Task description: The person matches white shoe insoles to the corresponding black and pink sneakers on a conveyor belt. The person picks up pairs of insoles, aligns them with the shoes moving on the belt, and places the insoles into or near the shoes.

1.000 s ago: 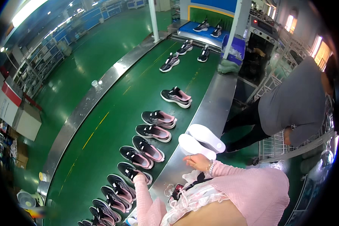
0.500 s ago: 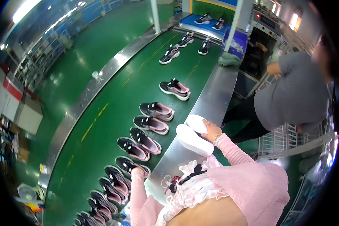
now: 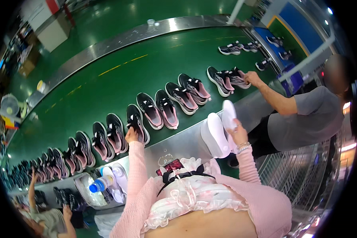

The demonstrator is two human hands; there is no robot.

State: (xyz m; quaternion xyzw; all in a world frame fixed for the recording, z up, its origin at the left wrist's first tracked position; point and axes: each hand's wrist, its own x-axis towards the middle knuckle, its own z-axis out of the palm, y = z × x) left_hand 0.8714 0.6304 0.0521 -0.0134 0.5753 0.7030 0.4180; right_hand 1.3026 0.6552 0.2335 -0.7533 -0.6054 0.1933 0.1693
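Note:
My left hand (image 3: pixel 131 135) grips the heel opening of a black sneaker (image 3: pixel 134 115) with a pink lining, its fingertips hidden inside the shoe. The sneaker stands in a row on the green conveyor belt (image 3: pixel 119 93), toe pointing away from me. At the belt's near metal edge, my right hand (image 3: pixel 238 133) is closed on a white insole (image 3: pixel 228 113), tilted upward. Just left of it, a stack of white insoles (image 3: pixel 214 135) rests on the metal ledge. Matching sneakers (image 3: pixel 166 109) stand right of my left hand, and more (image 3: pixel 116 133) stand to its left.
A co-worker in a grey shirt (image 3: pixel 309 119) on the right touches a sneaker (image 3: pixel 238 77). Another person (image 3: pixel 53 222) works at lower left. A blue-capped bottle (image 3: pixel 101 184) and a plastic tray (image 3: pixel 87 188) lie beside the ledge. A wire rack (image 3: pixel 281 170) stands at right.
My view has swung left along the belt. My left hand stays at a sneaker's heel; my right hand has tilted the insole up beside the stack. The grey-shirted co-worker now reaches onto the belt.

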